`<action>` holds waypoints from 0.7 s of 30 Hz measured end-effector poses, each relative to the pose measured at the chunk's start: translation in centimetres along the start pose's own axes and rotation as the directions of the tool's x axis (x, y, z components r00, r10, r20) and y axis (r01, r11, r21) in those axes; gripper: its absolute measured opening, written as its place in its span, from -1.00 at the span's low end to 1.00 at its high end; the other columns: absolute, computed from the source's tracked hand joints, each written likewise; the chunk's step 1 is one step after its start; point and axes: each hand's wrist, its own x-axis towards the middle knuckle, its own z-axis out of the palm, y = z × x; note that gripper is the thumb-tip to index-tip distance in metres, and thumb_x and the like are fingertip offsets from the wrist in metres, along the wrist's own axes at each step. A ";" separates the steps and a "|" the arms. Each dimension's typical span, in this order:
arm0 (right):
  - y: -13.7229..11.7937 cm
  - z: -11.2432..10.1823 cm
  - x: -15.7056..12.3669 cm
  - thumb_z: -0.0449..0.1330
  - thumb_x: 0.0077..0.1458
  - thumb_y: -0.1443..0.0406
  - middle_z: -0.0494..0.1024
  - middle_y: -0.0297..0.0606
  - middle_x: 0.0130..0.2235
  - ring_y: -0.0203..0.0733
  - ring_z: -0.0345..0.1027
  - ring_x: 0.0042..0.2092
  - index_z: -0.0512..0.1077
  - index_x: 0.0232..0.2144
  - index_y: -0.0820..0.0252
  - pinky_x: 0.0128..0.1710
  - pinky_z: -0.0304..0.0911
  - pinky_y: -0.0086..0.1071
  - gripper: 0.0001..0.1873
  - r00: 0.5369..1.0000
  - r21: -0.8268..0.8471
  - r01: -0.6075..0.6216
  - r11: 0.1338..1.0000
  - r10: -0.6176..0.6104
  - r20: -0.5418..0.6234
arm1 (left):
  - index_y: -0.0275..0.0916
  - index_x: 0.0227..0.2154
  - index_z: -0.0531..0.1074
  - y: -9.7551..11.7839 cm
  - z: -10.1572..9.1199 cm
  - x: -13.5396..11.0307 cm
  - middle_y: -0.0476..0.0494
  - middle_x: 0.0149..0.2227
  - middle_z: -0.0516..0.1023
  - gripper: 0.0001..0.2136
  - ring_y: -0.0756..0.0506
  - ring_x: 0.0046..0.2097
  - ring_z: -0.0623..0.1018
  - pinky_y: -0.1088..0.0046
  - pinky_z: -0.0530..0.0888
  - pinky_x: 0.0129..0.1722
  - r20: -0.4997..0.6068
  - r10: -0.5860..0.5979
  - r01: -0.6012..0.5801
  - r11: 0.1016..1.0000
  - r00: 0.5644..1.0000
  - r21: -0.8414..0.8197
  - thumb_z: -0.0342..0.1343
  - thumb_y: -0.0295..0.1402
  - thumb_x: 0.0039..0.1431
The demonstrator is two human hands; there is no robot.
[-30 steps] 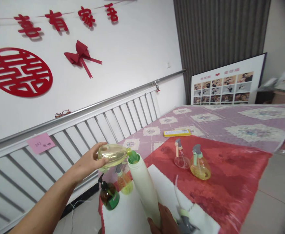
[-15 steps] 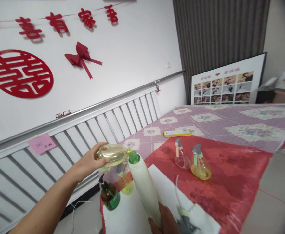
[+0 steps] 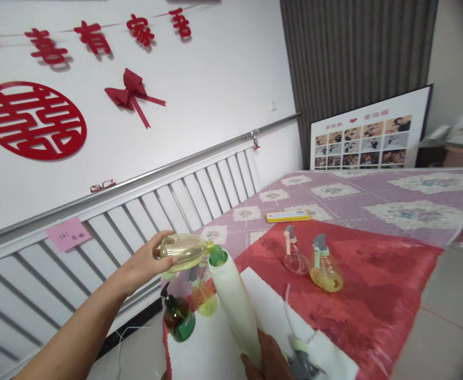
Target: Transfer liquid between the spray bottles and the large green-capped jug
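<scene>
White slats (image 3: 180, 203) flank the left edge of the table (image 3: 350, 232). Near that edge, the left hand (image 3: 148, 266) clasps the yellow bottle (image 3: 187, 252), long axis near-level, neck rightward at the mouth of the tilted pale bottle (image 3: 235, 306); the right hand (image 3: 270, 356) clasps its lower end.

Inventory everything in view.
Tilted bottle: 1, yellow, centre
Tall bottle: 1, pale green, centre
Pump bottle: 1, brown, centre-left
Spray bottles: 3, two yellowish, one clear, flanking tall bottle
Spray head: 1, grey-green, beside tall bottle
Sheet: 1, white, lower centre
Cloths: 2, red, purple, right
Case: 1, yellow, purple cloth
Radiator: 1, white, left
Note: 1, pink, radiator
Wall decorations: 7, red, upper left
Photo board: 1, white, right
Left hand: 1, bare, tilted bottle
Right hand: 1, bare, tall bottle
</scene>
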 end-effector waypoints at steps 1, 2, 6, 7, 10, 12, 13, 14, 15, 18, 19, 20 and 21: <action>0.0 0.0 0.0 0.09 0.02 0.33 0.59 -0.03 -0.21 0.04 0.44 -0.16 0.35 0.01 0.30 -0.13 0.37 -0.21 -0.55 1.000 -0.006 0.001 1.000 -0.001 -0.001 | -0.12 0.15 0.12 0.0 0.0 0.0 -0.24 0.14 0.32 -0.37 -0.25 0.03 0.46 0.20 0.45 -0.02 -0.002 -0.002 0.002 1.000 1.000 0.001 0.15 -0.15 0.01; 0.0 0.0 0.0 0.09 0.03 0.32 0.59 -0.03 -0.21 0.04 0.44 -0.16 0.35 0.01 0.30 -0.14 0.37 -0.20 -0.54 1.000 -0.011 0.001 1.000 -0.001 0.003 | -0.12 0.15 0.12 0.1 0.0 0.0 -0.24 0.14 0.32 -0.37 -0.24 0.03 0.47 0.20 0.45 -0.02 -0.002 -0.004 0.004 1.000 1.000 0.002 0.15 -0.15 0.01; -0.1 -0.1 0.0 0.09 0.04 0.31 0.58 -0.01 -0.19 0.04 0.43 -0.15 0.34 0.01 0.32 -0.13 0.37 -0.20 -0.55 1.000 -0.025 -0.007 1.000 0.007 0.023 | -0.11 0.15 0.12 0.2 0.0 -0.1 -0.23 0.14 0.32 -0.38 -0.23 0.03 0.47 0.23 0.45 -0.02 0.002 0.000 0.000 1.000 1.000 0.003 0.16 -0.15 0.01; -0.1 -0.1 0.0 0.08 0.05 0.31 0.58 -0.01 -0.19 0.04 0.43 -0.14 0.34 0.01 0.32 -0.12 0.37 -0.20 -0.55 1.000 -0.029 -0.008 1.000 0.009 0.025 | -0.11 0.15 0.12 0.3 0.0 -0.1 -0.23 0.14 0.32 -0.38 -0.23 0.03 0.46 0.23 0.45 -0.02 0.002 -0.001 0.001 1.000 1.000 0.006 0.16 -0.15 0.02; -0.1 -0.1 -0.1 0.07 0.05 0.32 0.58 -0.01 -0.19 0.04 0.43 -0.14 0.34 0.01 0.33 -0.12 0.36 -0.19 -0.56 0.999 -0.029 -0.009 1.000 0.009 0.031 | -0.09 0.15 0.12 0.3 0.0 -0.1 -0.22 0.15 0.30 -0.38 -0.24 0.03 0.46 0.21 0.45 -0.02 0.009 -0.018 0.018 1.000 1.000 0.019 0.15 -0.13 0.02; 0.0 -0.1 -0.1 0.07 0.05 0.32 0.58 0.00 -0.19 0.04 0.42 -0.14 0.33 0.02 0.34 -0.12 0.36 -0.19 -0.55 0.999 -0.025 -0.004 1.000 0.005 0.033 | -0.07 0.15 0.12 0.4 -0.1 -0.2 -0.21 0.15 0.30 -0.39 -0.24 0.03 0.46 0.21 0.45 -0.02 0.014 -0.023 0.023 0.999 1.000 0.027 0.15 -0.11 0.03; 0.0 0.0 -0.1 0.07 0.05 0.32 0.58 0.00 -0.18 0.05 0.42 -0.14 0.33 0.02 0.34 -0.12 0.36 -0.18 -0.55 0.999 -0.024 0.000 1.000 0.001 0.034 | -0.06 0.14 0.12 0.4 -0.1 -0.2 -0.21 0.15 0.30 -0.39 -0.24 0.03 0.46 0.21 0.45 -0.02 0.016 -0.022 0.022 0.999 1.000 0.029 0.15 -0.11 0.03; 0.1 0.0 -0.1 0.08 0.05 0.32 0.58 -0.01 -0.18 0.05 0.42 -0.14 0.33 0.02 0.33 -0.12 0.36 -0.18 -0.55 0.999 -0.025 0.000 1.000 0.001 0.032 | -0.06 0.14 0.12 0.4 -0.1 -0.2 -0.21 0.14 0.30 -0.40 -0.24 0.03 0.46 0.21 0.46 -0.02 0.017 -0.020 0.019 0.999 1.000 0.028 0.15 -0.11 0.03; 0.1 0.0 0.0 0.08 0.05 0.31 0.58 -0.01 -0.18 0.05 0.42 -0.14 0.33 0.02 0.31 -0.12 0.36 -0.18 -0.55 0.999 -0.025 -0.002 1.000 0.003 0.034 | -0.06 0.14 0.12 0.4 -0.1 -0.2 -0.21 0.14 0.30 -0.40 -0.24 0.03 0.46 0.21 0.46 -0.03 0.018 -0.019 0.018 1.000 1.000 0.024 0.15 -0.12 0.04; 0.0 -0.1 0.0 0.08 0.05 0.29 0.58 -0.02 -0.19 0.04 0.43 -0.14 0.33 0.02 0.31 -0.12 0.36 -0.20 -0.55 0.999 -0.017 -0.011 1.000 0.011 0.044 | -0.07 0.13 0.12 0.4 -0.1 -0.2 -0.22 0.13 0.30 -0.40 -0.24 0.03 0.46 0.21 0.47 -0.04 0.021 -0.025 0.025 1.000 0.999 0.012 0.15 -0.13 0.03; -0.1 -0.2 0.0 0.08 0.06 0.29 0.58 -0.02 -0.18 0.03 0.43 -0.14 0.33 0.02 0.31 -0.11 0.36 -0.21 -0.55 0.999 -0.013 -0.012 1.000 0.013 0.044 | -0.08 0.13 0.12 0.5 0.0 -0.2 -0.22 0.13 0.30 -0.40 -0.24 0.03 0.46 0.21 0.46 -0.04 0.020 -0.028 0.028 1.000 0.999 0.011 0.16 -0.13 0.03; -0.1 -0.2 0.0 0.08 0.06 0.29 0.58 -0.02 -0.17 0.02 0.42 -0.13 0.33 0.02 0.31 -0.10 0.36 -0.23 -0.55 0.999 -0.008 -0.010 1.000 0.010 0.043 | -0.08 0.13 0.11 0.5 0.0 -0.2 -0.22 0.13 0.30 -0.40 -0.24 0.03 0.46 0.20 0.46 -0.03 0.020 -0.031 0.031 0.999 0.999 0.010 0.16 -0.14 0.03; -0.2 -0.3 0.1 0.08 0.06 0.29 0.57 -0.02 -0.16 0.02 0.42 -0.12 0.33 0.03 0.30 -0.09 0.35 -0.24 -0.54 0.999 -0.005 -0.008 1.000 0.008 0.041 | -0.08 0.14 0.11 0.6 0.0 -0.2 -0.22 0.13 0.30 -0.40 -0.24 0.04 0.45 0.20 0.45 -0.02 0.021 -0.033 0.033 0.999 0.999 0.006 0.16 -0.14 0.03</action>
